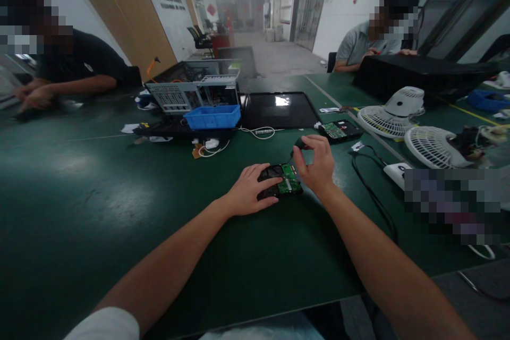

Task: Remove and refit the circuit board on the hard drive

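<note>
A hard drive (290,185) lies on the green table in front of me, its green circuit board facing up. My left hand (252,189) grips it from the left, thumb along the near edge and fingers across the top. Pinched in my right hand (316,163) is a screwdriver (299,143) with a dark handle. Its thin shaft slants down to the board's far right part; I cannot tell whether the tip sits in a screw. Behind my right hand lies another hard drive (340,130), also with a green board showing.
An open computer case (171,98) stands beyond, with a blue tray (213,117) before it and a black panel (279,110) beside it. White fan parts (388,117) and a power strip (394,171) with a black cable are at right. People sit at both far sides.
</note>
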Tool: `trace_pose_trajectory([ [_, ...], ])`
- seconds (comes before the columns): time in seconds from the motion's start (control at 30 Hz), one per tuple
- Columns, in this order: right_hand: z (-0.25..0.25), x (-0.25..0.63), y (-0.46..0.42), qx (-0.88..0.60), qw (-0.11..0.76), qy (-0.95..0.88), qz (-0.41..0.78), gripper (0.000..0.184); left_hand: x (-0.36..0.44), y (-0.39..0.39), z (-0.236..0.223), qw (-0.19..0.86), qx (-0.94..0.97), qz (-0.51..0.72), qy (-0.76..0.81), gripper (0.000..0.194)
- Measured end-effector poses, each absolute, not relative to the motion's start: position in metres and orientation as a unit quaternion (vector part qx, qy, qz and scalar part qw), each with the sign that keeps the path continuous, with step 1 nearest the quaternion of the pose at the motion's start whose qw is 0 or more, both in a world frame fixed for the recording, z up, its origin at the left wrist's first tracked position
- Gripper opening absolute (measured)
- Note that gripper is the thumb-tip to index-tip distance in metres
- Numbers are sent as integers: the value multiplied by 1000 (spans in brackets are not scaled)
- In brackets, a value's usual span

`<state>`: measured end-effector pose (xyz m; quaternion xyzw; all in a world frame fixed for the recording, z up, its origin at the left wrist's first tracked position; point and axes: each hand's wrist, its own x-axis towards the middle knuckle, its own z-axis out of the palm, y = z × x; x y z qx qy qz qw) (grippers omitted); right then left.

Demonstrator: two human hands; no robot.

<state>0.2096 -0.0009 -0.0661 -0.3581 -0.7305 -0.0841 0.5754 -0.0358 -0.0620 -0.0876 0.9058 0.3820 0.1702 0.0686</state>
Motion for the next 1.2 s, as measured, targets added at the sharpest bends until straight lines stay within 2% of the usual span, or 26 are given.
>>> trace_pose_trajectory([
  [0.27,-68,209,1,-360,571,-737,-40,42,-36,-62,-88,76,904,172,384,64],
  [0.5,-67,209,0,-396,572,-716,-62,35,-35,-61,-89,74,904,173,385,63],
  [0.87,-74,209,3,-415,560,-716,-51,44,-36,-62,-89,75,902,179,385,63],
  [1.2,-72,208,4,-370,584,-722,-22,47,-36,-62,-89,75,902,173,388,63],
])
